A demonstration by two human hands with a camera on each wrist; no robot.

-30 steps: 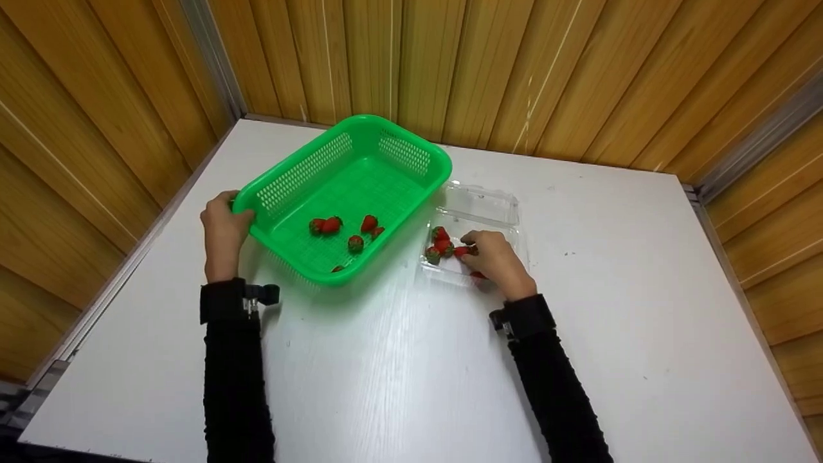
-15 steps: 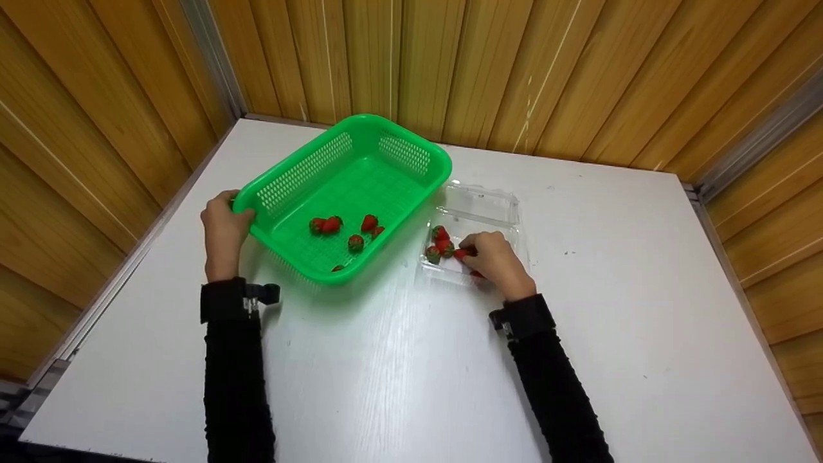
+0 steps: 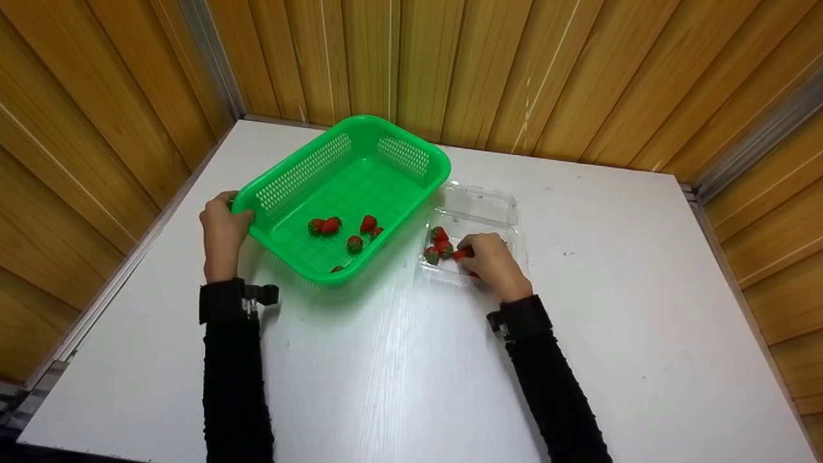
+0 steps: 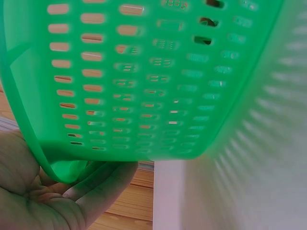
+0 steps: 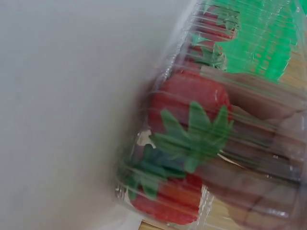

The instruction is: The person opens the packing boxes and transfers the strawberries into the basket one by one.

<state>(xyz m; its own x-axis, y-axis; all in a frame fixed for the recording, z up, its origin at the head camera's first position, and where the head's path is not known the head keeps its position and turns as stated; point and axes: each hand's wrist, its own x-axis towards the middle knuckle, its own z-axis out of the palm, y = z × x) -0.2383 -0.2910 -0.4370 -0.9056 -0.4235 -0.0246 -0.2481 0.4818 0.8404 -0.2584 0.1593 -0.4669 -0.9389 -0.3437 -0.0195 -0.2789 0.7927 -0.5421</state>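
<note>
Head cam: 1 green basket (image 3: 360,190), perforated sides, on white table (image 3: 386,386); I count 6 strawbs (image 3: 331,225) in it, 1 mostly hidden by near rim. 1 clear container (image 3: 443,275) just R of basket, lid (image 3: 477,204) lying open on far side; 3 strawbs clustered in its L part. L hand (image 3: 225,228): grips basket rim at L end. R hand (image 3: 494,260): over container, pinching 1 held strawb (image 3: 460,254), red tip showing.

L wrist cam: hand curled round rim, holed wall close up.

R wrist cam: blurred; strawbs w/ green leaves (image 5: 194,134) behind clear plastic, fingers alongside; can't tell which 1 is pinched.
</note>
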